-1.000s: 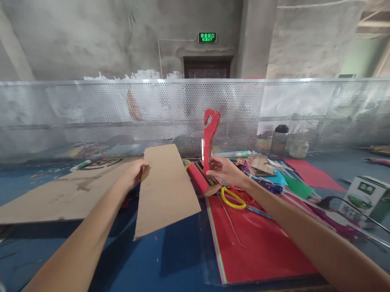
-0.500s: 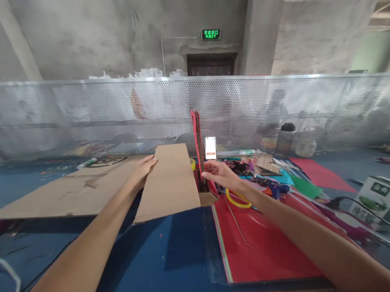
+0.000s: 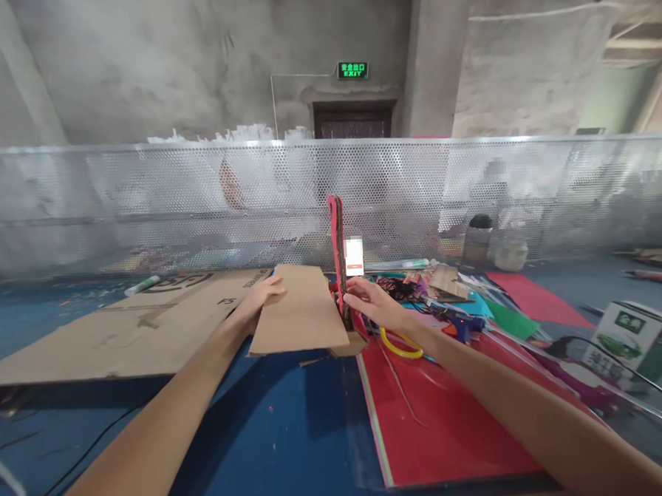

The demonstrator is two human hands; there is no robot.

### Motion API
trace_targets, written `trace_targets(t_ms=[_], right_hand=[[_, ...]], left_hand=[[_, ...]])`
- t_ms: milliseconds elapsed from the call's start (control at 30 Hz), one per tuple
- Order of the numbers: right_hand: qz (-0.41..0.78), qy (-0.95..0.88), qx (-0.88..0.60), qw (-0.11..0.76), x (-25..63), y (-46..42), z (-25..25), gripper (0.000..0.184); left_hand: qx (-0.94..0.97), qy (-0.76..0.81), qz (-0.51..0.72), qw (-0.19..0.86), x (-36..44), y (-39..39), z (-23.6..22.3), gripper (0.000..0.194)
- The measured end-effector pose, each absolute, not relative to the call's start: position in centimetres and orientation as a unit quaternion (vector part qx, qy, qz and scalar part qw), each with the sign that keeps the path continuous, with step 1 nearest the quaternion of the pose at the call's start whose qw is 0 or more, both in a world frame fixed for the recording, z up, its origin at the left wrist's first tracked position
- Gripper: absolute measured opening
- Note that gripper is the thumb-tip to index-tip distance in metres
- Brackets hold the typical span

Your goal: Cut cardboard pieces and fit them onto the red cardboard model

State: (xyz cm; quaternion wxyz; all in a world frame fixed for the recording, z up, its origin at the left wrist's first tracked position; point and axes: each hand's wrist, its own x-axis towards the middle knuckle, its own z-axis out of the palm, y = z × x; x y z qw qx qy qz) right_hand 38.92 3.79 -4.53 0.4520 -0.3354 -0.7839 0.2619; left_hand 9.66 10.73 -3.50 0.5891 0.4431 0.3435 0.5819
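Note:
In the head view, my left hand (image 3: 264,294) grips the left edge of a plain brown cardboard panel (image 3: 298,312), its fingers lying over the top face. The panel's right side meets an upright piece of red-faced cardboard (image 3: 338,251) with dark, layered edges. My right hand (image 3: 370,301) pinches this upright piece low on its right side, thumb toward me. Whether the two pieces are joined is hard to see. A small brown flap (image 3: 350,343) shows beneath the panel's right front corner.
A large printed cardboard sheet (image 3: 147,332) lies at left with a marker (image 3: 143,286) behind it. To the right are red paper (image 3: 456,426), a yellow ring (image 3: 400,344), a blue glue gun (image 3: 465,324), a bottle (image 3: 476,244) and a box (image 3: 627,343). A perforated metal screen (image 3: 196,211) stands behind.
The brown panel has shifted slightly right and lies flatter, its front edge higher. My left hand has moved right with it. My right hand stays at the red-faced piece.

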Motion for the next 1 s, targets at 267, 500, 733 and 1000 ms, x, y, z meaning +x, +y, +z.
trace_targets(t_ms=[267,500,733,1000], right_hand=[[0.253,-0.794,-0.317,0.453,38.5,3.8,-4.8,0.029],[0.239,-0.772,-0.358,0.468,38.7,4.2,-5.7,0.034],[0.273,-0.797,-0.303,0.445,38.4,3.6,-5.2,0.026],[0.252,-0.791,-0.328,0.451,38.5,3.6,-5.2,0.026]], left_hand=[[0.514,0.485,0.552,0.442,9.9,12.1,-4.1,0.048],[0.55,0.446,0.499,0.5,10.0,10.5,-2.9,0.057],[0.561,0.481,0.523,0.425,9.8,12.0,-4.6,0.067],[0.589,0.478,0.509,0.406,9.5,13.7,-6.0,0.067]])
